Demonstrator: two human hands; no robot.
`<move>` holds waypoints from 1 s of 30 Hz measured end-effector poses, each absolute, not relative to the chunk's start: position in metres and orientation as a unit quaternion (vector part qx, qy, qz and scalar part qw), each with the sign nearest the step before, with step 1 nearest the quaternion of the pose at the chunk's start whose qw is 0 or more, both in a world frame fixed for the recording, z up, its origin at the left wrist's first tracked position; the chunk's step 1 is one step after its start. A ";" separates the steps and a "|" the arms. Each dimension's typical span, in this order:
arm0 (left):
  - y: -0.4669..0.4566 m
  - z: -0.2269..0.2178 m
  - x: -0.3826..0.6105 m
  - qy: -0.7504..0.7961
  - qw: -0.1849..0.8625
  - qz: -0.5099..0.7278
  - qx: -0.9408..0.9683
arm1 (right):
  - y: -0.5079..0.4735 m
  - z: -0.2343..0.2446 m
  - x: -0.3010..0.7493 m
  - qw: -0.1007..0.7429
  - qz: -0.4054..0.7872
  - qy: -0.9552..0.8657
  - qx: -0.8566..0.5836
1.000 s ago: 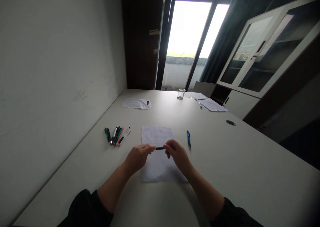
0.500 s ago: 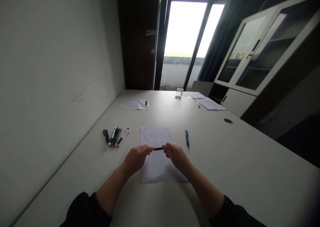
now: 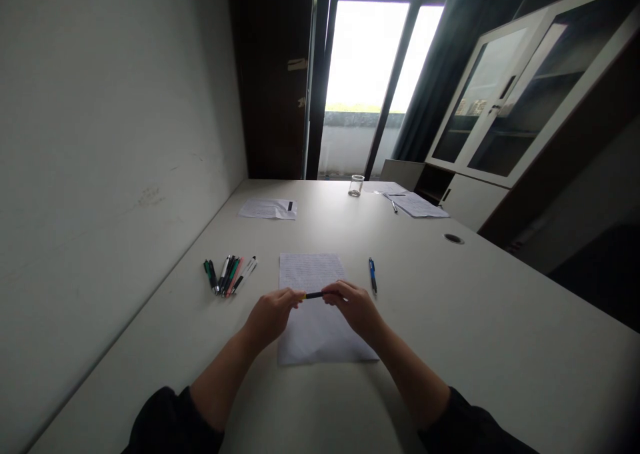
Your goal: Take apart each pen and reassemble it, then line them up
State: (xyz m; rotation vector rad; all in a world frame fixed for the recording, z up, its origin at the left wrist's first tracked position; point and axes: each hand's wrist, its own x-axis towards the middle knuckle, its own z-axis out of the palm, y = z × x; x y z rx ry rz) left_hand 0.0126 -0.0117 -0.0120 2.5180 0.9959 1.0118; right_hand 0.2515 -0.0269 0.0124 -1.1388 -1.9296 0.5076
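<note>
Both hands hold one dark pen (image 3: 314,295) level above a lined sheet of paper (image 3: 317,334) on the white table (image 3: 450,347). My left hand (image 3: 273,315) pinches the pen's yellowish left end. My right hand (image 3: 354,305) is closed round its right end. A blue pen (image 3: 372,275) lies just right of the sheet, near my right hand. A bunch of several pens (image 3: 229,274) lies to the left of the sheet.
At the far end of the table stand a small glass (image 3: 356,185), a paper with a black clip (image 3: 269,208) and more papers with a pen (image 3: 413,205). A cable hole (image 3: 453,239) sits at the right. The wall runs along the left edge; a glass-door cabinet (image 3: 520,101) stands at the right.
The hands have drawn slightly closer together on the pen, so less of it shows between them. The view has shifted a little.
</note>
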 end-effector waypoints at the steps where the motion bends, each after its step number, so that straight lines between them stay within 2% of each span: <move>1: -0.012 -0.012 0.013 0.339 0.123 0.348 0.865 | -0.028 0.013 0.251 0.400 0.194 -0.772 -0.455; 4: -0.013 -0.010 0.014 0.338 0.118 0.346 0.867 | -0.029 0.011 0.252 0.376 0.170 -0.783 -0.466; 11: -0.012 -0.010 0.014 0.348 0.118 0.353 0.861 | -0.025 0.008 0.253 0.404 0.166 -0.781 -0.447; 16: -0.013 -0.008 0.014 0.349 0.105 0.343 0.866 | -0.028 0.010 0.252 0.366 0.137 -0.799 -0.458; 21: -0.013 -0.005 0.013 0.332 0.087 0.325 0.881 | -0.028 0.009 0.257 0.309 0.176 -0.813 -0.462; 30: -0.017 -0.004 0.014 0.314 0.117 0.320 0.886 | -0.031 0.010 0.264 0.305 0.144 -0.840 -0.425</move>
